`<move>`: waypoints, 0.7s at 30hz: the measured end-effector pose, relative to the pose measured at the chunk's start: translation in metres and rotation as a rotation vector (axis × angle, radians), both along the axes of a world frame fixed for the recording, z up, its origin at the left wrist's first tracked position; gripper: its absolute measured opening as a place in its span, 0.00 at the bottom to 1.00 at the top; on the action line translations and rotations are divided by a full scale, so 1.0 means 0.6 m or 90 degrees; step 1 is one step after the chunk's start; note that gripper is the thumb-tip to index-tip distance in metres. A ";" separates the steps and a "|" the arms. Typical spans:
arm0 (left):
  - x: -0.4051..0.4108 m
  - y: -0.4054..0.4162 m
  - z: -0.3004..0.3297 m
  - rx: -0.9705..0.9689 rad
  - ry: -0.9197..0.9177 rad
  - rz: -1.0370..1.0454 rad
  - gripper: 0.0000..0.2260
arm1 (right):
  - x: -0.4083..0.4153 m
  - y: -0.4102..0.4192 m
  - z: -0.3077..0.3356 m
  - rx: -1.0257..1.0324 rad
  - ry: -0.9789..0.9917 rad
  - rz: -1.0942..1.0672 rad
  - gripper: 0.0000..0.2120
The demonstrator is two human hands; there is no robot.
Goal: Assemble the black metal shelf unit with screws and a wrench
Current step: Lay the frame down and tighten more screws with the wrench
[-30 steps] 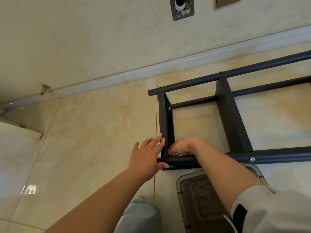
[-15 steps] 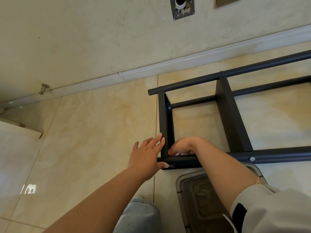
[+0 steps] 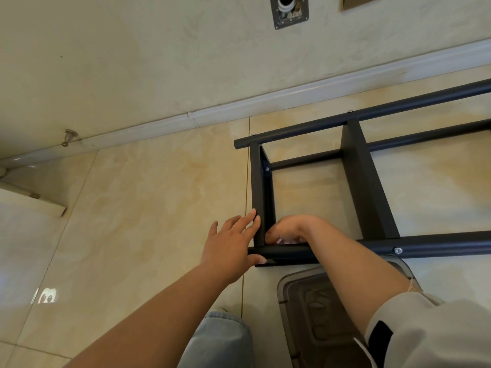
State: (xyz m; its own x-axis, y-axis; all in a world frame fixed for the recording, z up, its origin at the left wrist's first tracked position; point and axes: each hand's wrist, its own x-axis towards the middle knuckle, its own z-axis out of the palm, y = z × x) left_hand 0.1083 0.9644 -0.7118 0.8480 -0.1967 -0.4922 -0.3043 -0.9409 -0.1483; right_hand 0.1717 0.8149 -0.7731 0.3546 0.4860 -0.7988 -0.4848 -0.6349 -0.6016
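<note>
- The black metal shelf unit (image 3: 356, 181) lies on its side on the tiled floor (image 3: 148, 197), filling the view from 12 to 3 o'clock, its long tubes running off toward 3 o'clock, near the wall's skirting.
- The end panel (image 3: 257, 197) meets the near tube (image 3: 281, 253) at the corner just right of centre; this joint looks like the one in hand, so the panel should stay square to the tube while a screw goes in.
- The left hand (image 3: 228, 245) lies flat with straight fingers against the outside of the end panel, thumb on the tube's end, bracing it. Steady pressure there should stop the joint shifting.
- The right hand (image 3: 288, 231) is curled inside the corner, at 3 o'clock of the left; whether it pinches a screw or the wrench cannot be told.
- A seated screw (image 3: 397, 250) shows farther along the near tube, a fair model for how flush this one should end.
- Starting the thread by fingertip before wrenching would likely avoid cross-threading.
</note>
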 end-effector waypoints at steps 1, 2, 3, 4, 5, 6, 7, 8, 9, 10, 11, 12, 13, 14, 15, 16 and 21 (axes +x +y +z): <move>0.000 0.000 0.000 0.002 -0.003 -0.003 0.36 | 0.000 0.000 0.001 -0.003 0.004 -0.003 0.14; 0.000 0.000 0.000 0.002 -0.006 -0.005 0.36 | 0.000 0.000 0.003 -0.007 0.010 -0.005 0.14; -0.001 0.000 0.001 0.001 -0.009 -0.006 0.36 | 0.000 -0.001 0.004 -0.009 0.015 -0.007 0.13; -0.001 0.000 0.001 0.000 -0.012 -0.007 0.36 | -0.001 -0.001 0.005 -0.009 0.014 -0.007 0.12; -0.002 0.001 0.001 0.001 -0.013 -0.006 0.36 | -0.002 -0.002 0.008 -0.009 0.002 -0.004 0.12; -0.003 0.001 0.000 -0.002 -0.016 -0.003 0.36 | -0.005 -0.002 0.012 -0.010 -0.019 0.001 0.12; -0.004 0.003 0.000 -0.011 -0.018 0.003 0.36 | -0.007 -0.003 0.016 -0.014 -0.048 0.011 0.13; -0.006 0.004 -0.002 -0.027 -0.022 0.015 0.36 | -0.011 -0.004 0.018 -0.024 -0.087 0.031 0.14; -0.008 0.005 -0.005 -0.053 -0.024 0.037 0.37 | -0.013 -0.004 0.020 -0.039 -0.132 0.054 0.14; -0.010 0.007 -0.009 -0.089 -0.016 0.073 0.38 | -0.016 -0.004 0.020 -0.057 -0.180 0.072 0.15; -0.012 0.008 -0.013 -0.135 0.001 0.125 0.40 | -0.020 -0.006 0.022 -0.077 -0.224 0.082 0.15; -0.013 0.009 -0.016 -0.182 0.024 0.190 0.41 | -0.025 -0.008 0.024 -0.095 -0.262 0.084 0.15; -0.013 0.010 -0.019 -0.222 0.051 0.257 0.42 | -0.031 -0.010 0.028 -0.107 -0.294 0.083 0.14; -0.012 0.010 -0.021 -0.246 0.079 0.306 0.40 | -0.037 -0.013 0.032 -0.118 -0.323 0.080 0.14; -0.010 0.009 -0.021 -0.251 0.103 0.326 0.36 | -0.043 -0.015 0.038 -0.128 -0.350 0.080 0.14; -0.009 0.008 -0.021 -0.245 0.116 0.322 0.31 | -0.050 -0.015 0.044 -0.139 -0.375 0.087 0.15; 0.001 0.000 0.004 -0.264 0.121 0.296 0.14 | -0.085 -0.022 0.080 -0.161 -0.426 0.133 0.17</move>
